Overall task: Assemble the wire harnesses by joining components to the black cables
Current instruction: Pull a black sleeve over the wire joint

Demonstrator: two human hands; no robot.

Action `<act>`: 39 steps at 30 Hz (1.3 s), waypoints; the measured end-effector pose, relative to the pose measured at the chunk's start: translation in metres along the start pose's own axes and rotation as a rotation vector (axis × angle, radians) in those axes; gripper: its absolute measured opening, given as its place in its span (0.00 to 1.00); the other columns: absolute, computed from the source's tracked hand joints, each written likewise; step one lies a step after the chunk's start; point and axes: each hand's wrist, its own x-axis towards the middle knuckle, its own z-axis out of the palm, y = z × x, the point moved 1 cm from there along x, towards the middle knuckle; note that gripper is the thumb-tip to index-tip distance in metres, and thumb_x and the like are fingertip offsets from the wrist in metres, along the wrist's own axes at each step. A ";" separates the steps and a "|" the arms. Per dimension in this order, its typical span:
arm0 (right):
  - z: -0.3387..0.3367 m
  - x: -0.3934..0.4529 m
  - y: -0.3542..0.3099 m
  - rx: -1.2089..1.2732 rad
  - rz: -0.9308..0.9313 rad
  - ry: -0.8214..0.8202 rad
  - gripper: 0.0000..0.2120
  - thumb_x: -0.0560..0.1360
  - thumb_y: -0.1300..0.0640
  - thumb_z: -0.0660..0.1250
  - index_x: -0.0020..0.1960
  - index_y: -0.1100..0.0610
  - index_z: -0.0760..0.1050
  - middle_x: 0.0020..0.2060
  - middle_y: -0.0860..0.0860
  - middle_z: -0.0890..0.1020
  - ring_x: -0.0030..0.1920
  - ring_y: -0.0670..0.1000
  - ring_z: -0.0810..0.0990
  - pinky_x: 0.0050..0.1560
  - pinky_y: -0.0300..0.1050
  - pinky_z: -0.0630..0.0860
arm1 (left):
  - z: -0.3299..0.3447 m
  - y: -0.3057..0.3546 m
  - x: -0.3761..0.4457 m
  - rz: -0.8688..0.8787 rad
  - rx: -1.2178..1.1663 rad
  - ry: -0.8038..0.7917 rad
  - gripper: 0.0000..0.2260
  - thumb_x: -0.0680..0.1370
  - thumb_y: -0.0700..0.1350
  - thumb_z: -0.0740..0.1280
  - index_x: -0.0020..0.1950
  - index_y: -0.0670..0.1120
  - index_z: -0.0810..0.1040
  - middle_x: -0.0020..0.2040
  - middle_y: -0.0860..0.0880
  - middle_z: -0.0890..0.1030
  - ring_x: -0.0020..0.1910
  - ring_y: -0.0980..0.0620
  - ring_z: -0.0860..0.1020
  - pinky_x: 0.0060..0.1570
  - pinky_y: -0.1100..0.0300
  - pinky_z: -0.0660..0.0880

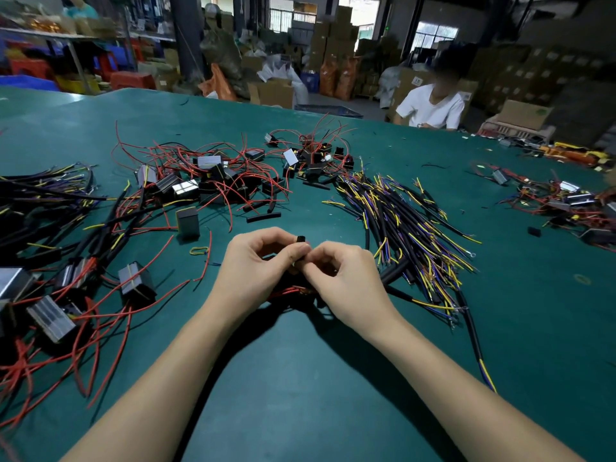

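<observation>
Two hands close together over the green table [300, 378], right in the middle. Left hand [256, 261] curled tight, thumb and first finger pinching a small black tube [301, 240]. Right hand [343, 278] curled too, fingertips pinching the same tube from the other side. Top of the tube poking up between the two thumbs. Thin red wires [290, 291] peeking out just under the hands, touching the table. Hard to tell what else sits inside the fists.

Pile of black cables [400, 221] with yellow and purple ends at 2 o'clock from the hands, near the right hand. One thick black cable end just beside the right wrist. Heap of little boxes with red wires [213, 178] at 11 o'clock, well apart. More boxes and red wires [66, 295] at 9 o'clock, near the left arm. One small grey box [187, 221] alone at 10 o'clock. Loose short black tubes [263, 216] at 12 o'clock, lying flat. Another person in a white shirt [433, 108] far off at 1 o'clock, behind the table edge.
</observation>
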 end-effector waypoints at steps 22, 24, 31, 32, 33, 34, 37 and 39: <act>0.010 -0.005 0.008 -0.035 0.010 0.110 0.07 0.73 0.64 0.67 0.36 0.58 0.76 0.27 0.47 0.75 0.28 0.41 0.71 0.34 0.33 0.66 | 0.009 0.000 -0.002 0.009 0.054 -0.021 0.05 0.75 0.37 0.69 0.39 0.40 0.80 0.35 0.43 0.82 0.33 0.52 0.78 0.38 0.57 0.75; 0.009 -0.006 0.008 -0.036 0.008 0.113 0.07 0.73 0.64 0.67 0.37 0.59 0.76 0.28 0.47 0.75 0.29 0.43 0.71 0.34 0.34 0.67 | 0.009 0.000 -0.003 0.009 0.053 -0.028 0.05 0.75 0.37 0.69 0.39 0.39 0.80 0.36 0.41 0.83 0.34 0.51 0.78 0.38 0.56 0.75; 0.007 -0.007 0.006 -0.072 -0.015 0.096 0.07 0.73 0.63 0.68 0.36 0.60 0.76 0.29 0.48 0.76 0.29 0.44 0.70 0.34 0.32 0.66 | 0.010 0.000 -0.003 0.009 0.058 -0.031 0.04 0.75 0.37 0.69 0.40 0.40 0.80 0.37 0.41 0.83 0.35 0.51 0.79 0.38 0.56 0.76; 0.005 -0.007 0.005 -0.076 -0.015 0.085 0.06 0.73 0.63 0.68 0.37 0.60 0.76 0.29 0.48 0.76 0.29 0.43 0.71 0.34 0.31 0.66 | 0.009 0.000 -0.003 0.013 0.058 -0.032 0.04 0.75 0.37 0.69 0.40 0.40 0.80 0.37 0.41 0.83 0.35 0.50 0.79 0.39 0.55 0.76; 0.003 -0.006 0.005 -0.076 -0.013 0.076 0.06 0.72 0.63 0.69 0.37 0.60 0.76 0.29 0.49 0.78 0.29 0.42 0.72 0.34 0.31 0.67 | 0.009 0.000 -0.003 0.016 0.057 -0.034 0.04 0.75 0.37 0.69 0.40 0.40 0.80 0.37 0.41 0.83 0.35 0.50 0.79 0.39 0.55 0.76; 0.000 -0.005 0.005 -0.069 -0.010 0.077 0.05 0.72 0.62 0.69 0.38 0.59 0.76 0.30 0.50 0.79 0.30 0.44 0.73 0.35 0.33 0.68 | 0.009 0.000 -0.003 0.016 0.054 -0.035 0.05 0.75 0.37 0.70 0.39 0.41 0.80 0.36 0.42 0.83 0.35 0.51 0.79 0.39 0.55 0.76; -0.012 -0.001 0.004 0.040 -0.007 0.130 0.03 0.72 0.63 0.69 0.42 0.58 0.76 0.33 0.51 0.80 0.32 0.46 0.75 0.36 0.35 0.72 | 0.010 -0.001 -0.003 0.005 0.048 -0.026 0.06 0.74 0.37 0.70 0.38 0.44 0.79 0.34 0.47 0.81 0.33 0.54 0.77 0.36 0.60 0.74; -0.020 0.000 0.002 0.128 -0.031 0.142 0.04 0.73 0.65 0.69 0.46 0.57 0.78 0.37 0.52 0.82 0.36 0.47 0.78 0.39 0.38 0.75 | 0.010 -0.001 -0.003 -0.002 0.041 -0.026 0.06 0.74 0.38 0.71 0.38 0.44 0.79 0.33 0.48 0.81 0.32 0.56 0.77 0.36 0.64 0.74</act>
